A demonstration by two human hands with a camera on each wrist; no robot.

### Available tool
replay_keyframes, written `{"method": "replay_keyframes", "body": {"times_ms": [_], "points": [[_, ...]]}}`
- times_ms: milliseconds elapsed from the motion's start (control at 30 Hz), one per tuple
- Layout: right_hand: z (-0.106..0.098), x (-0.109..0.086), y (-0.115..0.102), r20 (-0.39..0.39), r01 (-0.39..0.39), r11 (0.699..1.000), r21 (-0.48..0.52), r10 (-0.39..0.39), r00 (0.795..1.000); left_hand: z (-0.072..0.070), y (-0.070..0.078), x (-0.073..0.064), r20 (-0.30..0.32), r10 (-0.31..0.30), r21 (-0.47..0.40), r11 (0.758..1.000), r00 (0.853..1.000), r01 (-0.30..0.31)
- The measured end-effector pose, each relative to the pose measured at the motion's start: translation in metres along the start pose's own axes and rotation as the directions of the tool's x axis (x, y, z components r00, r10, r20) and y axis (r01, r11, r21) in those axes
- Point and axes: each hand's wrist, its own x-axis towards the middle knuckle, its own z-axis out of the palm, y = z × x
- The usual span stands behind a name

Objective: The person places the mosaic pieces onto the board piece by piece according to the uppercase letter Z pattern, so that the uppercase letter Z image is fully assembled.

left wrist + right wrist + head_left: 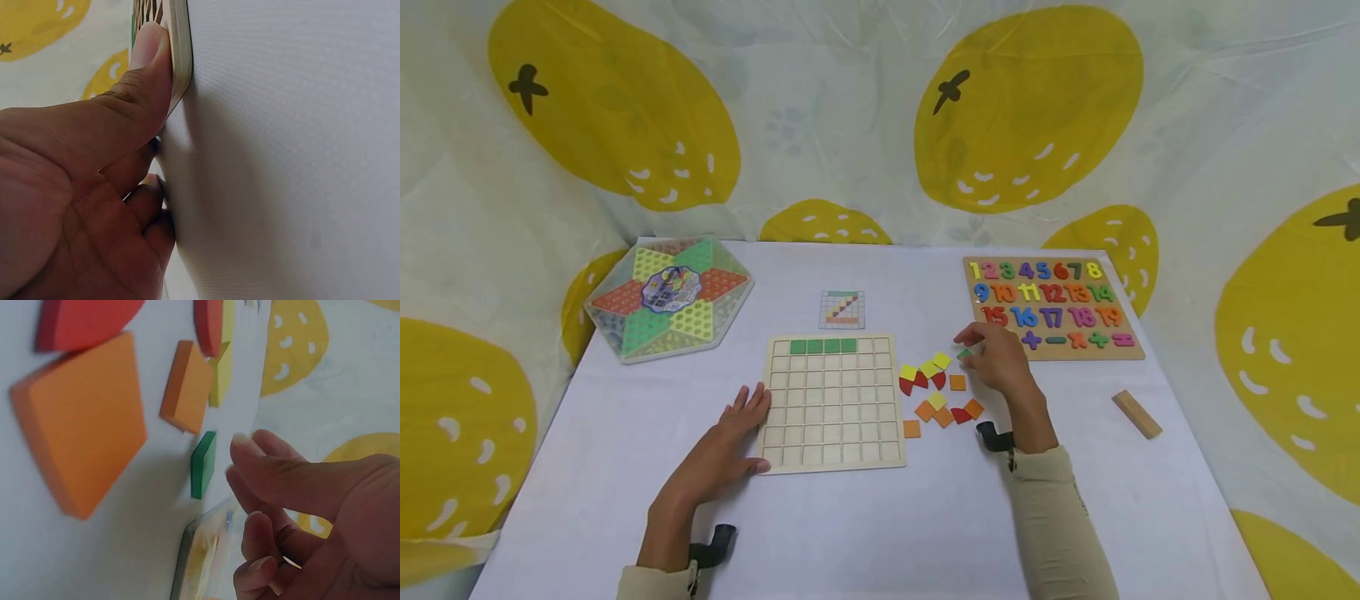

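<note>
My left hand (733,442) lies along the left edge of a wooden grid board (831,410), fingers spread. Its thumb (149,50) touches the rim near the front left corner. Several green square tiles (823,346) fill part of the board's top row. To the right of the board, my right hand (996,358) hovers with loosely bent fingers, nothing between them. Just beyond its fingertips, a loose green square tile (203,465) lies flat on the white cloth. Orange square tiles (957,382), yellow square tiles (942,361) and red quarter-round tiles (961,416) are scattered close by.
Behind the board lies a small pattern card (842,310). A number puzzle board (1052,308) sits at the back right, partly behind the right hand. At the back left is a hexagonal star-patterned game box (670,298). A short wooden strip (1137,414) lies far right.
</note>
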Motion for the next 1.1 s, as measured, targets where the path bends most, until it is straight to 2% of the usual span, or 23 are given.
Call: {"method": "replay_keyframes", "body": {"times_ms": [367, 533, 667, 867, 1100], "points": [[0.006, 0.008, 0.012, 0.001, -0.032, 0.992, -0.12, 0.032, 0.999, -0.001, 0.0, 0.0, 0.005, -0.008, -0.002, 1.0, 1.0, 0.008], [0.006, 0.008, 0.011, 0.005, -0.042, 0.994, -0.103, 0.043, 0.999, -0.001, 0.001, -0.001, 0.004, -0.009, 0.009, 1.0, 1.0, 0.009], [0.007, 0.006, 0.01, -0.039, -0.015, 0.997, -0.07, 0.013, 0.999, -0.001, 0.002, -0.001, 0.006, -0.011, 0.008, 1.0, 1.0, 0.011], [0.016, 0.002, -0.008, -0.113, 0.055, 0.998, 0.015, -0.053, 0.992, -0.001, 0.002, 0.0, 0.006, -0.012, 0.01, 1.0, 1.0, 0.012], [0.031, 0.002, -0.044, -0.081, 0.105, 0.993, 0.05, -0.1, 0.992, 0.0, 0.002, 0.001, 0.01, -0.014, 0.012, 1.0, 1.0, 0.014]]}}
